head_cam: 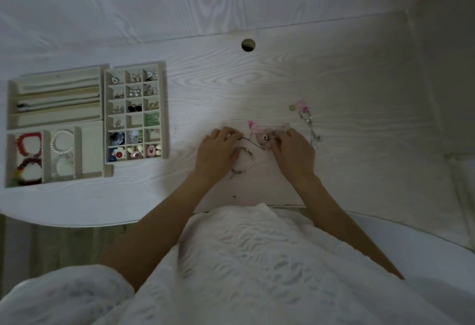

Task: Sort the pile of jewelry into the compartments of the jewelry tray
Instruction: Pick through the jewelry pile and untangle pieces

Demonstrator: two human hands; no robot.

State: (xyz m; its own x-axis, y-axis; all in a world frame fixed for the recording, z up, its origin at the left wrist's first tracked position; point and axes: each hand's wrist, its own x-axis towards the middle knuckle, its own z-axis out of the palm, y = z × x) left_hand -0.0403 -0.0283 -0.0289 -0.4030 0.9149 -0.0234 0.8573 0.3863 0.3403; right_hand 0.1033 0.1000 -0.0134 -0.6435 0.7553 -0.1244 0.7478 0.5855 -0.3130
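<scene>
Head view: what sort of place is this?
Probably a home desk or dressing table: a white wood-grain desktop with a cable hole, a compartmented jewelry tray, and loose jewelry under both hands.

White wood-grain surface [282, 73]; cream tray [164, 109] holding a red bead bracelet [28, 143] and a white pearl bracelet [62, 141]; pink charms [302, 106]; white textured garment [257, 260].

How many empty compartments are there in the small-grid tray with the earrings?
1. In the small-grid tray, only the middle compartment of the fourth row looks empty. The picture is dim, so a tiny piece there could go unseen.
</scene>
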